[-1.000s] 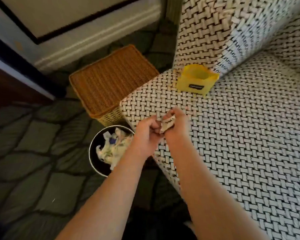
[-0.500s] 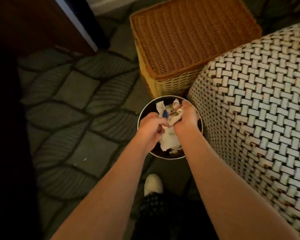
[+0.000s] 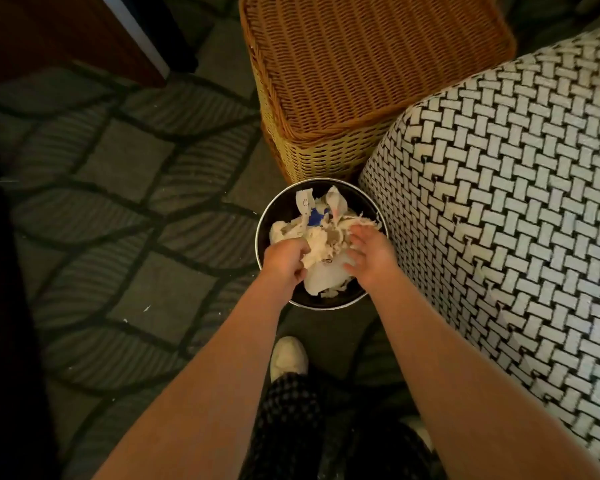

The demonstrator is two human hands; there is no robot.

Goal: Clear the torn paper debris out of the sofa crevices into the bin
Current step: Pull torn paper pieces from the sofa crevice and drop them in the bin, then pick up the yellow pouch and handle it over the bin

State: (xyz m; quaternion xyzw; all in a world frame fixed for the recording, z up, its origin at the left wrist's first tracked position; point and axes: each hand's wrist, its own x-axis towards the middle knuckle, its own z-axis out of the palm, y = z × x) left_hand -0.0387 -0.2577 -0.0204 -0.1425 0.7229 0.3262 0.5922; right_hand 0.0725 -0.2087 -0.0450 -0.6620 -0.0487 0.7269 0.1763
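A round black bin [image 3: 266,216] with a metal rim stands on the carpet against the corner of the black-and-white woven sofa [image 3: 506,188]. It is heaped with torn paper [image 3: 326,282], white and cream with a blue scrap. Both of my hands are over the bin's mouth. My left hand [image 3: 284,261] has its fingers curled round a shredded clump of paper [image 3: 316,245] on top of the heap. My right hand [image 3: 371,256] hovers palm down with its fingers spread and holds nothing.
A lidded wicker basket [image 3: 361,71] stands just behind the bin, touching the sofa. My white shoe [image 3: 288,358] is on the leaf-patterned carpet [image 3: 118,209] in front of the bin. Tiny paper flecks [image 3: 146,308] lie on the carpet. Dark wooden furniture [image 3: 66,32] sits at the upper left.
Both hands went from the sofa seat to over the bin. My right hand, which held a paper wad, has opened and spread its fingers; the wad now lies in the bin.
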